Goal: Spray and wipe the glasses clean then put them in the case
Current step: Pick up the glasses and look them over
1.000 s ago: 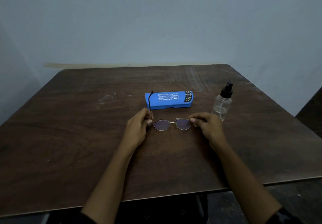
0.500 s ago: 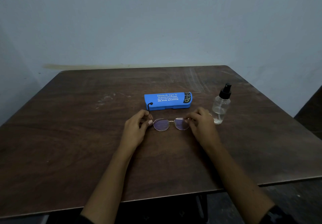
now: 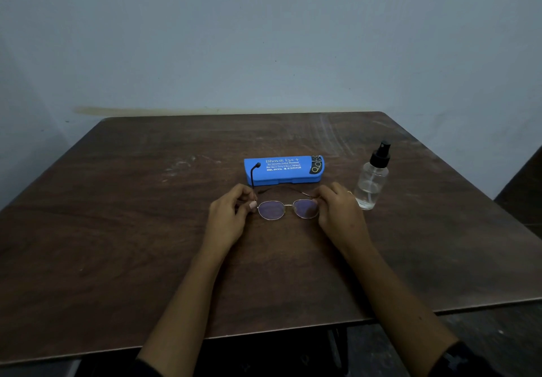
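Glasses (image 3: pixel 287 208) just in front of the case (image 3: pixel 284 169), left hand (image 3: pixel 228 215) and right hand (image 3: pixel 337 212) pinching the frame ends with their fingers (image 3: pixel 251 205); stay off the lenses, free the right for the spray bottle (image 3: pixel 372 181) right of the case

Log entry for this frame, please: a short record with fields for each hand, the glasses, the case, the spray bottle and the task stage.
left hand: pinches the left end of the glasses
right hand: fingers curled on the glasses' right end
glasses: low over the table, one temple arm sticking up in front of the case
case: blue, closed, flat behind the glasses
spray bottle: upright, clear, black nozzle, just right of the right hand, not gripped
cloth: none visible
task stage: apparently before spraying
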The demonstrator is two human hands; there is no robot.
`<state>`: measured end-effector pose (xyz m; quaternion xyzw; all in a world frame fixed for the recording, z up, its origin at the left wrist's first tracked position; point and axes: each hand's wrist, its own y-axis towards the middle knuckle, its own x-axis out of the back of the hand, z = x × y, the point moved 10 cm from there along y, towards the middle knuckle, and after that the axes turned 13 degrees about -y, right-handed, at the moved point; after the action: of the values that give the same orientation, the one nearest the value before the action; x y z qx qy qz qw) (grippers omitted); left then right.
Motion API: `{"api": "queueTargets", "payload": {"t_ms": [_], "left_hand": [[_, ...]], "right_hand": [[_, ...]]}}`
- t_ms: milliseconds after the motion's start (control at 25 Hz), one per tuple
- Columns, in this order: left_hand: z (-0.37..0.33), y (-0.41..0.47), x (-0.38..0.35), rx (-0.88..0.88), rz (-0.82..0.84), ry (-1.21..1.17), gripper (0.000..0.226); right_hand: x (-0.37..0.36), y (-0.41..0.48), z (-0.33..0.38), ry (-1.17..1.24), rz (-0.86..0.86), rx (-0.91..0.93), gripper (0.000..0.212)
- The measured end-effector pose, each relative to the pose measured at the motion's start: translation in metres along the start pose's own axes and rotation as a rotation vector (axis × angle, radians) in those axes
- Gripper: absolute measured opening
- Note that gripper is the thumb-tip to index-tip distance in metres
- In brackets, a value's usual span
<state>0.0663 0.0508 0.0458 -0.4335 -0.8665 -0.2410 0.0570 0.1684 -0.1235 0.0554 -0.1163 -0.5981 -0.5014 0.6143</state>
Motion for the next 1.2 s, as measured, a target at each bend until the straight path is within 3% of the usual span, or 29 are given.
{"api": "queueTargets", "payload": {"t_ms": [240, 560, 800, 1000, 1200], "left_hand": [[0.001, -0.001, 0.0, 0.014, 0.001, -0.001, 0.015], [0.0, -0.001, 0.0, -0.001, -0.011, 0.011, 0.008], [-0.003, -0.001, 0.001, -0.045, -0.028, -0.011, 0.01], [-0.007, 0.001, 0.005, -0.111, -0.065, 0.021, 0.01], [-0.012, -0.002, 0.013, -0.194, -0.141, 0.048, 0.017]], "right_hand": [[0.002, 0.0, -0.011, 0.184, -0.016, -0.069, 0.011], [-0.005, 0.0, -0.029, 0.333, -0.018, -0.188, 0.013], [0.002, -0.002, -0.028, 0.39, -0.067, -0.169, 0.023], [0.007, -0.001, -0.027, 0.447, -0.136, -0.137, 0.008], [0.011, -0.001, -0.026, 0.535, -0.194, -0.103, 0.008]]}}
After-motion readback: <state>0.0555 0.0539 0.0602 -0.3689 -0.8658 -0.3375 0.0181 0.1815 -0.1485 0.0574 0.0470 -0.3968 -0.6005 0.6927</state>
